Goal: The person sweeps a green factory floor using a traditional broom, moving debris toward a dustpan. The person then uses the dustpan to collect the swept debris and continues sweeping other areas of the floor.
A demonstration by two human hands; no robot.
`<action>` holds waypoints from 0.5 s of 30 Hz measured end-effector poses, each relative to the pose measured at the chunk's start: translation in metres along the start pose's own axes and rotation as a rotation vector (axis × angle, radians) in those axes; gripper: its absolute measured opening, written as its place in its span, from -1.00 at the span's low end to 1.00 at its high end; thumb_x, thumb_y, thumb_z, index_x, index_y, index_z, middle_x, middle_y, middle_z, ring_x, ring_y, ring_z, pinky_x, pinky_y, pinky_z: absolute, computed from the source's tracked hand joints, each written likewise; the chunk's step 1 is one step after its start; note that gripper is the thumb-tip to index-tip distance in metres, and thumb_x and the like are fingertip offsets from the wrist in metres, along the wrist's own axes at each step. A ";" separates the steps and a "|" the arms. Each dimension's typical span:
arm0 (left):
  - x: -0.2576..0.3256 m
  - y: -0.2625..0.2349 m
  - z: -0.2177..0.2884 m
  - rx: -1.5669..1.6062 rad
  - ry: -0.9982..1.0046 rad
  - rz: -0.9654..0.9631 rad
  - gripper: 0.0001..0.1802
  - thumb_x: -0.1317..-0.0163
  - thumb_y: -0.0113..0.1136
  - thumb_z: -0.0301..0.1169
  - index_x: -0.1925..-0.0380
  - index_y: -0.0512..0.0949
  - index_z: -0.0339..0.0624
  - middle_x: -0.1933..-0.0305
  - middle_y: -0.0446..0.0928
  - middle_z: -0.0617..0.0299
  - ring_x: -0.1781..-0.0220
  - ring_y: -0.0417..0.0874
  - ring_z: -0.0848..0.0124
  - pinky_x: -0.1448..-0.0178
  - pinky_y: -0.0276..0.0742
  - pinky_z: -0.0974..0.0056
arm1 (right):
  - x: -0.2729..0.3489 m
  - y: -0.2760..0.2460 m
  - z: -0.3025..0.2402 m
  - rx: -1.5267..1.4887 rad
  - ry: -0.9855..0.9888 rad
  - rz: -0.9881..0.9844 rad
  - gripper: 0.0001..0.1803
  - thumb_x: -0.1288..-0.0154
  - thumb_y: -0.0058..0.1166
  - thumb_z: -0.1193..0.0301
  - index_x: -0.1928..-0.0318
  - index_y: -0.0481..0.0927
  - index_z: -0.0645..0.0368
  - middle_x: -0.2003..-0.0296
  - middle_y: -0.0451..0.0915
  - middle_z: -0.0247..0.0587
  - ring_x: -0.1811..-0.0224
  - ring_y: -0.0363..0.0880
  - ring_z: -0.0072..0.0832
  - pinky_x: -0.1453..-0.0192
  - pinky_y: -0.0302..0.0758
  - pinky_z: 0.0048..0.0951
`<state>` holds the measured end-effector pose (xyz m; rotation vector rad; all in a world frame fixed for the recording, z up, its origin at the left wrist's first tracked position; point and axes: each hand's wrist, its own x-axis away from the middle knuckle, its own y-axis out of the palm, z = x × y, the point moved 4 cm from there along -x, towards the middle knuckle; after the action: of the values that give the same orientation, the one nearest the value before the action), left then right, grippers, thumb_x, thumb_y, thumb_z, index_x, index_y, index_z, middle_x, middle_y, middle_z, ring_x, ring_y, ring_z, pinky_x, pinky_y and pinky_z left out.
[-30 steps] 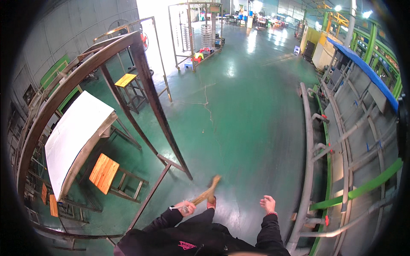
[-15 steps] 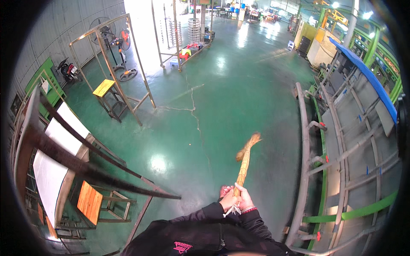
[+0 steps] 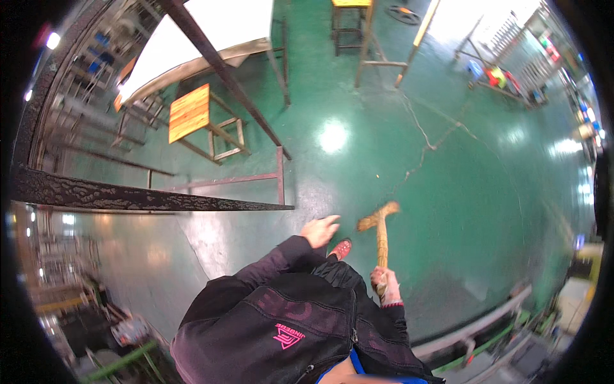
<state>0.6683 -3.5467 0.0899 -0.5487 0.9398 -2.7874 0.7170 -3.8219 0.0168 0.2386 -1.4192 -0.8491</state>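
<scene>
A straw broom (image 3: 382,242) with a bound, pale tan handle reaches forward from my right hand (image 3: 387,285). The fingers of that hand are wrapped round the handle's near end. At the far end, its brushy head spreads sideways over the green floor. My left hand (image 3: 320,232) is off the broom, out to the left, with its fingers stretched and apart and nothing in them. Below it, a red shoe (image 3: 342,249) shows on the floor between the hands.
A dark metal frame (image 3: 160,200) juts in from the left, close to my left arm. Beyond it stand a wooden-topped stool (image 3: 190,114) and a white-topped table (image 3: 224,25). Another stool (image 3: 352,3) is farther off. Grey rails (image 3: 473,323) lie at lower right. The floor (image 3: 473,192) is cracked.
My left hand has let go of the broom and moved left, while my right hand keeps hold of it. The view has turned left, bringing the frame and stool closer to the middle.
</scene>
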 end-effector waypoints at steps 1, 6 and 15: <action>0.002 -0.006 -0.031 -0.140 -0.182 0.077 -0.56 -0.10 -0.12 -0.21 0.00 0.34 -0.07 0.33 0.52 -0.06 0.29 0.55 0.06 0.17 0.44 0.09 | -0.006 0.008 -0.007 0.071 0.109 0.049 -0.86 -0.05 -0.10 0.49 0.56 0.24 0.14 0.69 0.25 -0.39 0.71 0.18 -0.63 0.72 0.17 -0.64; 0.022 0.008 -0.133 -0.090 -0.624 -0.056 -0.55 0.04 -0.08 -0.35 0.05 0.41 -0.08 0.41 0.55 0.00 0.30 0.58 0.16 0.09 0.43 0.13 | -0.041 0.111 -0.086 0.851 0.048 0.153 -0.84 0.02 -0.07 0.52 0.48 0.21 0.16 0.74 0.24 -0.36 0.82 0.19 -0.59 0.79 0.20 -0.58; -0.081 0.003 -0.190 0.283 -0.800 0.120 -0.55 0.01 -0.02 -0.39 0.03 0.39 -0.11 0.46 0.52 -0.04 0.45 0.58 0.17 0.28 0.49 0.18 | -0.130 0.323 -0.216 1.675 -0.348 0.126 -0.68 0.06 0.03 0.58 0.32 0.18 0.11 0.69 0.27 -0.38 0.86 0.20 -0.64 0.87 0.21 -0.60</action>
<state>0.6690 -3.4228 -0.0756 -1.3437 0.3757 -2.1918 1.0475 -3.5863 0.0766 1.2618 -2.1374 0.6409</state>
